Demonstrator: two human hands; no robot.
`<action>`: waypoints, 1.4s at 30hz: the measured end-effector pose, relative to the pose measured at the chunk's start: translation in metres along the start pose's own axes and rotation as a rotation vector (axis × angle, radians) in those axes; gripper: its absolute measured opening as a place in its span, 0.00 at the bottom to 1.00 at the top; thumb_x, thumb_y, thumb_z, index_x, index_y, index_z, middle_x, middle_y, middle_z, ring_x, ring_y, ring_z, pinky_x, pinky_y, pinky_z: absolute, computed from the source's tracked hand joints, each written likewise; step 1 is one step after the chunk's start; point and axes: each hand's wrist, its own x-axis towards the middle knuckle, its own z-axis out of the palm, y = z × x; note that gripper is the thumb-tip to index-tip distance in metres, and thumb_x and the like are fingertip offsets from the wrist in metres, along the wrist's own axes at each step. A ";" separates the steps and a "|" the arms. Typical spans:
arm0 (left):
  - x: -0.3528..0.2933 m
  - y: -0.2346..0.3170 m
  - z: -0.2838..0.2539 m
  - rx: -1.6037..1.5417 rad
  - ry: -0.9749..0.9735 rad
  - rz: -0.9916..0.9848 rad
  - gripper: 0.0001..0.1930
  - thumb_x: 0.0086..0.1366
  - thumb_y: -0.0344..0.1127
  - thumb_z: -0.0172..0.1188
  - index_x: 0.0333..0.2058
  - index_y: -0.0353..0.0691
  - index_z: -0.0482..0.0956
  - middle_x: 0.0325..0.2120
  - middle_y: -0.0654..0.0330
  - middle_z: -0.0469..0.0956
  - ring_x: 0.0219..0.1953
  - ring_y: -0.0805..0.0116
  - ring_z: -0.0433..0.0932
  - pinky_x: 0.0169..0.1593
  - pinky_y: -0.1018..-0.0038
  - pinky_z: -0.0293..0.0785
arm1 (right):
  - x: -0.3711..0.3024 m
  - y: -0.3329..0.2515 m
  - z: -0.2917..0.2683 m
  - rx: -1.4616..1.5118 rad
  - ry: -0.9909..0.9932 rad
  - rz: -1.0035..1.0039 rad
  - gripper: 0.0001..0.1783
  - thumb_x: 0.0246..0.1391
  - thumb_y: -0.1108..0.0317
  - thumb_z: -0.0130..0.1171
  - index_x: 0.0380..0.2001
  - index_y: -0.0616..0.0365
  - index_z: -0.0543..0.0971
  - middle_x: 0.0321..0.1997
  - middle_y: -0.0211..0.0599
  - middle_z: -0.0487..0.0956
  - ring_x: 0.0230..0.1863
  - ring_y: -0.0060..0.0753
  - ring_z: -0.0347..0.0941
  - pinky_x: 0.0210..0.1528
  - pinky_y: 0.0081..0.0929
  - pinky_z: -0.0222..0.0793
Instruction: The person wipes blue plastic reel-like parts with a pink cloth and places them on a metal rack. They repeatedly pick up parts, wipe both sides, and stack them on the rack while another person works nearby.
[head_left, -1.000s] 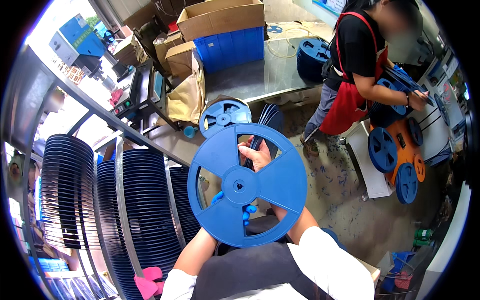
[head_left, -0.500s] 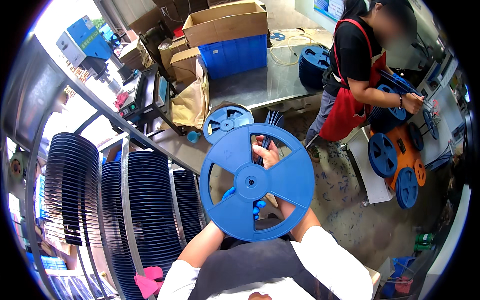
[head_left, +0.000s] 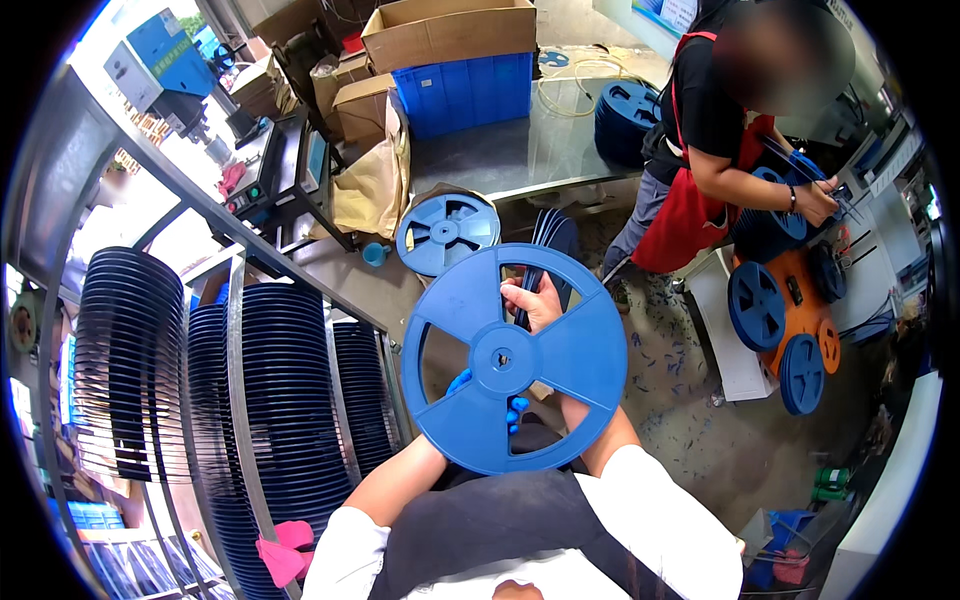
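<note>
blue disc (head_left: 488, 376) (face toward camera)

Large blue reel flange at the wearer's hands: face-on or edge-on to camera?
Face-on: the large blue reel flange shows its full round outline and three cut-out windows.

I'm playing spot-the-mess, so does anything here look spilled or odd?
Yes: small dark bits litter the floor, to the right of the held reel. They look odd because they're scattered like spilled scraps. The reel itself shows no clear damage.
</note>
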 end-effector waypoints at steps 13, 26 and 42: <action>0.016 -0.001 -0.004 -0.013 0.016 -0.025 0.39 0.61 0.58 0.53 0.64 0.42 0.57 0.52 0.35 0.67 0.43 0.44 0.75 0.48 0.50 0.75 | 0.004 -0.002 -0.023 0.109 -0.046 -0.035 0.18 0.49 0.76 0.62 0.43 0.55 0.71 0.32 0.31 0.75 0.26 0.21 0.69 0.29 0.21 0.67; -0.135 0.052 0.038 0.225 0.203 0.687 0.36 0.65 0.56 0.51 0.62 0.34 0.59 0.52 0.46 0.71 0.44 0.49 0.75 0.50 0.55 0.74 | -0.052 -0.007 -0.112 0.687 -0.324 0.113 0.28 0.60 0.43 0.50 0.47 0.59 0.72 0.14 0.21 0.57 0.13 0.16 0.52 0.22 0.20 0.49; -0.163 0.033 -0.029 0.684 0.815 0.866 0.23 0.66 0.38 0.56 0.58 0.46 0.65 0.45 0.48 0.78 0.45 0.63 0.78 0.44 0.70 0.79 | -0.069 -0.031 -0.100 0.964 -0.497 -0.021 0.27 0.60 0.46 0.53 0.44 0.61 0.68 0.12 0.20 0.58 0.10 0.13 0.54 0.18 0.17 0.47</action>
